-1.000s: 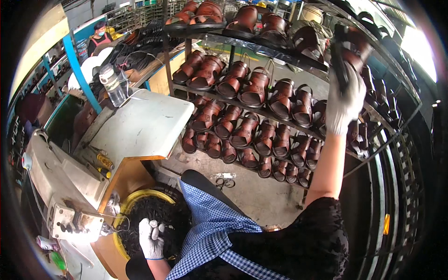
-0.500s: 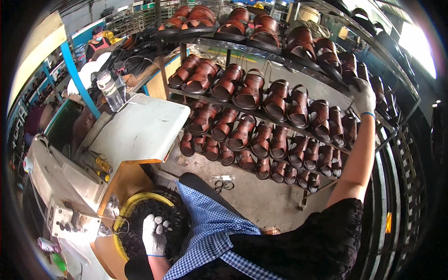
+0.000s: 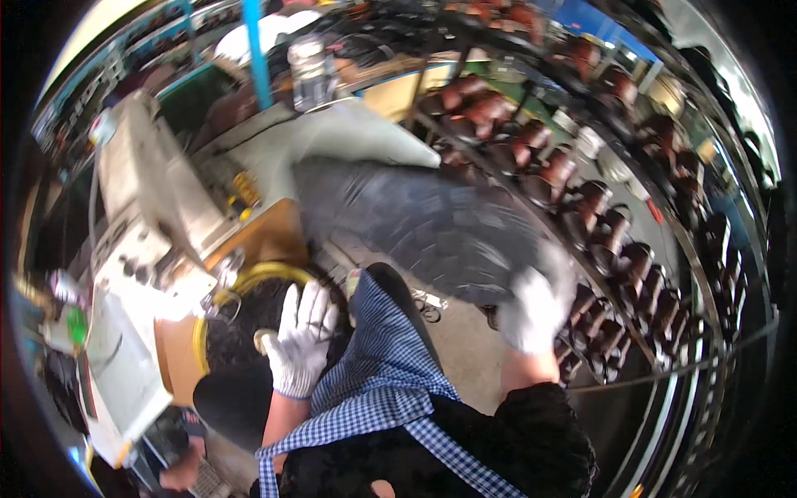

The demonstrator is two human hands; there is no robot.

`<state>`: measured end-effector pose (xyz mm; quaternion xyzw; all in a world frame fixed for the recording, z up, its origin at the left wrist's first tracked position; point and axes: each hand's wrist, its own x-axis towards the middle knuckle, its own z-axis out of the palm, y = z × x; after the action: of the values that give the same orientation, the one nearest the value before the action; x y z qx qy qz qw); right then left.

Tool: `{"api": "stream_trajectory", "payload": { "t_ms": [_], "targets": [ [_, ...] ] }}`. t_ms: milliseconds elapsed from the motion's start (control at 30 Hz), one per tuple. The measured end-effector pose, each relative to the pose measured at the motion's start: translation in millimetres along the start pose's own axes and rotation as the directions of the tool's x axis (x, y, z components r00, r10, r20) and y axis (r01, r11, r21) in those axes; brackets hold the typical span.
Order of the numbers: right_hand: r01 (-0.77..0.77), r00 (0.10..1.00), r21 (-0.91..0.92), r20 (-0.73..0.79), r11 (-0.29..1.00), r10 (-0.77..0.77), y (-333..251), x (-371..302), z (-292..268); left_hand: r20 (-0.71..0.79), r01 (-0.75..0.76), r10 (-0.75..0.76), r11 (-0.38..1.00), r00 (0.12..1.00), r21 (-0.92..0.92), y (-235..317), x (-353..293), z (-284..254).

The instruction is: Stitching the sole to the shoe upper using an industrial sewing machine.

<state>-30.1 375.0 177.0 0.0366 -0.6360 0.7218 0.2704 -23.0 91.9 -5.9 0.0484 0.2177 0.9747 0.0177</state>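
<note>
My right hand (image 3: 535, 307), in a white glove and smeared by motion, grips a sandal (image 3: 407, 224) by one end. The sandal's dark treaded sole faces me; its upper side is hidden. Lower left, my left hand (image 3: 300, 344), also gloved, lies palm up with its fingers stretched out and nothing in it. It is beside a yellow-rimmed basket (image 3: 286, 269) full of black scraps. Brown leather sandals (image 3: 550, 176) stand in rows on the rack to the right.
A pale sewing machine (image 3: 154, 187) stands at the left. Past it is a white tabletop (image 3: 374, 133) with a clear plastic bottle (image 3: 309, 75) and a yellow-handled tool (image 3: 246, 189). The metal rack's shelves (image 3: 552, 232) slant across the right side.
My right hand has come down and inward from the upper rack, now with a sandal in it. My left hand has opened its curled fingers. The view has turned rightward.
</note>
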Motion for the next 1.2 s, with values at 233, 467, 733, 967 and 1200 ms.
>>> {"api": "stream_trajectory", "payload": {
  "t_ms": [233, 467, 733, 967, 1200],
  "targets": [
    [-0.384, 0.644, 0.290, 0.764, 0.877, 0.030, 160, -67, 74, -0.544, -0.102, 0.057, 0.993, 0.837, -0.053, 42, -38, -56],
    [-0.919, 0.386, 0.257, 0.741, 0.299, 0.549, 196, -94, 83, -0.098, -0.114, 0.117, 0.993, 0.988, 0.041, 86, -63, -33],
    [-0.801, 0.599, 0.421, 0.571, 0.425, 0.562, 233, -62, 99, 0.051, 0.126, -0.176, 0.850, 0.983, 0.512, 114, -11, -41],
    [-0.724, 0.645, 0.385, 0.672, 0.573, 0.364, 228, -54, 94, 0.076, 0.028, -0.083, 0.837, 0.994, 0.546, 123, -8, -72],
    [-0.758, 0.596, 0.262, 0.651, 0.598, 0.471, 203, -66, 115, 0.037, -0.041, 0.026, 0.867, 0.999, 0.496, 139, -24, -72]
  ]
}}
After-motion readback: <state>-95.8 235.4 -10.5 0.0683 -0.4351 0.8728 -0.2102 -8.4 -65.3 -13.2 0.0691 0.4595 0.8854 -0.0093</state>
